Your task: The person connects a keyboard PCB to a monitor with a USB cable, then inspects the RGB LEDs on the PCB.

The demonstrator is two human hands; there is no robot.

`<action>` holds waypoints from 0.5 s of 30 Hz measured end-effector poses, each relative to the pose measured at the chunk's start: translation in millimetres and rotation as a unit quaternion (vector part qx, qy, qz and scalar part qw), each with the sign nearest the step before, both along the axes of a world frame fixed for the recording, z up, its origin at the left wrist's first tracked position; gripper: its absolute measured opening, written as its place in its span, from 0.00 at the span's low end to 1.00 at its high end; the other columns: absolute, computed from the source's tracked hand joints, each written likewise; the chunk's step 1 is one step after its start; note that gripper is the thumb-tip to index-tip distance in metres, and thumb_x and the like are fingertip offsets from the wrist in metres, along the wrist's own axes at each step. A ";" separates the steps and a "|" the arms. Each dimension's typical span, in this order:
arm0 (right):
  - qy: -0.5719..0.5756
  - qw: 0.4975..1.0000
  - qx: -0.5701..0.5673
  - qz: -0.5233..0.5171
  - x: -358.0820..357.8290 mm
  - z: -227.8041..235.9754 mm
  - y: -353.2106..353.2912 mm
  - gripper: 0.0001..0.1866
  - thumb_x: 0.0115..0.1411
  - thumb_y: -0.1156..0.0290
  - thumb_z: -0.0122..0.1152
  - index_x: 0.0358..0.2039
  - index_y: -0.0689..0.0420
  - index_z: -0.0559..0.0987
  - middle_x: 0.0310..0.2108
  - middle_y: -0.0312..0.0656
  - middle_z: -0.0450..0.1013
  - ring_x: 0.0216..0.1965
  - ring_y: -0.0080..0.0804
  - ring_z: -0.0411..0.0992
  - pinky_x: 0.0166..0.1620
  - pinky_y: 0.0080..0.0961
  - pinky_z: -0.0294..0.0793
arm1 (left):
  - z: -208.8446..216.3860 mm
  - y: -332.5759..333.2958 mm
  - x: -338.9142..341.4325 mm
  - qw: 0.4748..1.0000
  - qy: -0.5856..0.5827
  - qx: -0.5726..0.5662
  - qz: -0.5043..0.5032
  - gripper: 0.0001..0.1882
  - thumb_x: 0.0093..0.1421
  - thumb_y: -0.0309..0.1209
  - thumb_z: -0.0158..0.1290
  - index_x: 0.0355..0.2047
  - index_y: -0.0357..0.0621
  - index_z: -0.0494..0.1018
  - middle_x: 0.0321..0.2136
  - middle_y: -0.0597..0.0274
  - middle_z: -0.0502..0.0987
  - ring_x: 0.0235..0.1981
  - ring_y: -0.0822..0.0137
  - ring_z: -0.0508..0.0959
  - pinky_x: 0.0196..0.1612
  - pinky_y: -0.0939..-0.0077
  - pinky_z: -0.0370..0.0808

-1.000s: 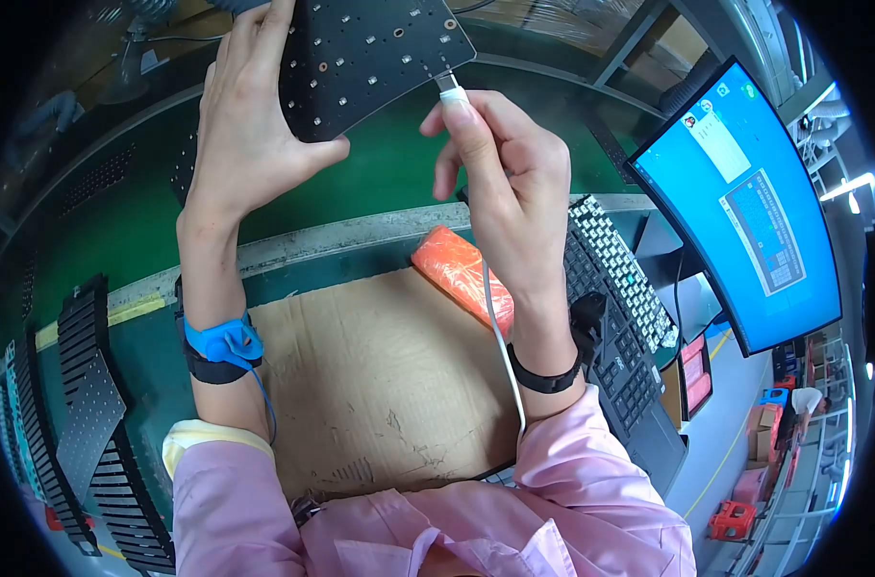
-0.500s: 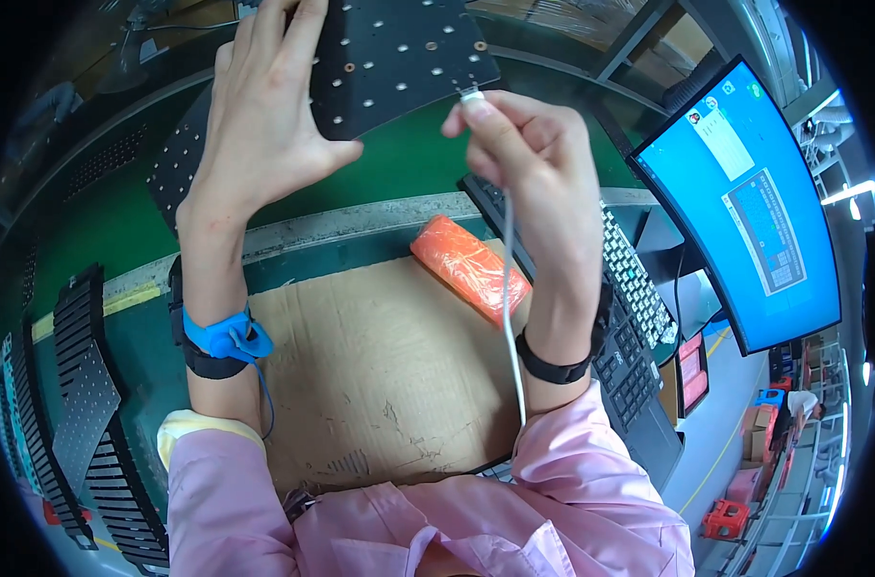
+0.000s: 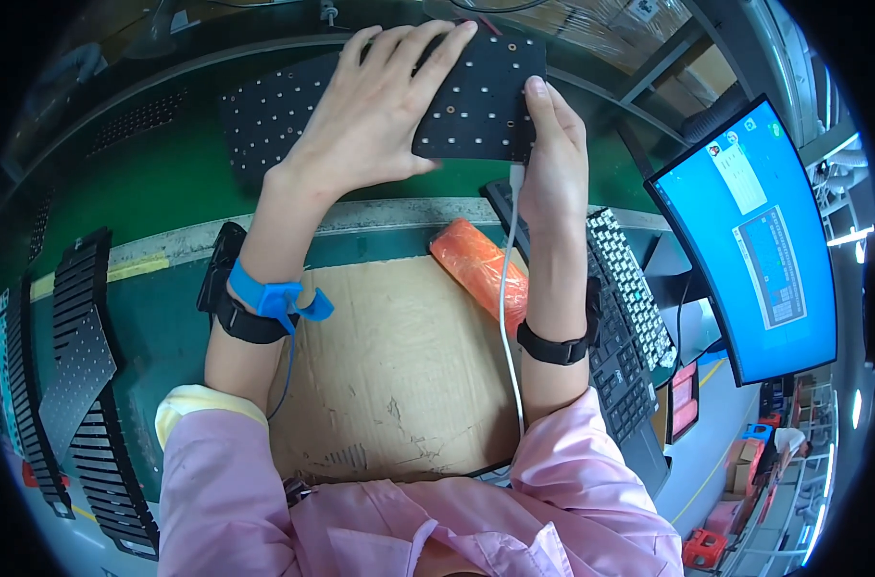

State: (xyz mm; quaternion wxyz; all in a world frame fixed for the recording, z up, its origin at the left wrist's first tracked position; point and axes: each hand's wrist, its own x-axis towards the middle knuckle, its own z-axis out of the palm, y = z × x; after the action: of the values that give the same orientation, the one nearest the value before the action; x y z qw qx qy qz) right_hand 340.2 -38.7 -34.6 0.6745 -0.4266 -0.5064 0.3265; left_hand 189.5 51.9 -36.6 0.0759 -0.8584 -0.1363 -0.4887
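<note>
A long black circuit board [image 3: 486, 115] dotted with small white parts is held up over the green work surface. My left hand [image 3: 375, 120] lies across its middle, fingers spread toward the far edge and thumb at the near edge. With the thumb on top, my right hand [image 3: 556, 159] grips the board's right end. The white cable [image 3: 507, 288] meets the board's near edge beside my right palm, and its plug tip is out of sight there. A blue wrist strap [image 3: 264, 293] with a thin cord circles my left wrist.
Brown cardboard [image 3: 389, 375] covers the bench before me, with an orange wrapped packet [image 3: 478, 269] at its far right. Keyboards [image 3: 630, 288] and a lit monitor [image 3: 745, 250] stand to the right. Black slotted racks [image 3: 111, 433] are at the left, one holding another board [image 3: 77, 385].
My right hand has brought the cable plug to the board's near edge and now grips the board's end. My left hand and the board have shifted right.
</note>
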 end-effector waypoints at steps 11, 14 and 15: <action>0.177 0.983 0.046 0.011 53.6 -0.6 5.2 0.13 0.57 0.68 0.45 0.35 0.63 0.73 0.30 0.38 0.71 0.30 0.23 0.69 0.36 0.18 0.67 | 26.3 36.8 -121.7 0.931 -0.289 -0.198 0.102 0.39 0.55 0.59 0.18 0.54 0.42 0.54 0.51 0.53 0.61 0.54 0.64 0.59 0.58 0.69 0.46; 0.167 0.985 0.049 0.007 52.0 1.8 1.1 0.12 0.57 0.67 0.45 0.34 0.62 0.73 0.31 0.38 0.71 0.31 0.22 0.69 0.36 0.18 0.67 | 31.3 31.7 -133.8 0.903 -0.355 -0.239 0.032 0.33 0.57 0.54 0.27 0.53 0.42 0.56 0.49 0.54 0.63 0.52 0.64 0.61 0.56 0.68 0.48; 0.161 0.986 0.051 0.004 52.0 2.6 -0.1 0.12 0.57 0.67 0.45 0.34 0.62 0.73 0.31 0.38 0.71 0.31 0.22 0.69 0.36 0.18 0.67 | 31.4 30.9 -133.8 0.885 -0.388 -0.259 -0.003 0.30 0.58 0.52 0.31 0.52 0.42 0.56 0.48 0.54 0.64 0.51 0.63 0.62 0.56 0.68 0.49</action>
State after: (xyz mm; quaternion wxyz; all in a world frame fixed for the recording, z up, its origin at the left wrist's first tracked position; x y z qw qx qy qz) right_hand 392.2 -38.8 -32.0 0.7668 -0.3313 -0.4090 0.3674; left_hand 55.7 82.8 -5.2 -0.2095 -0.5900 -0.2738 -0.7301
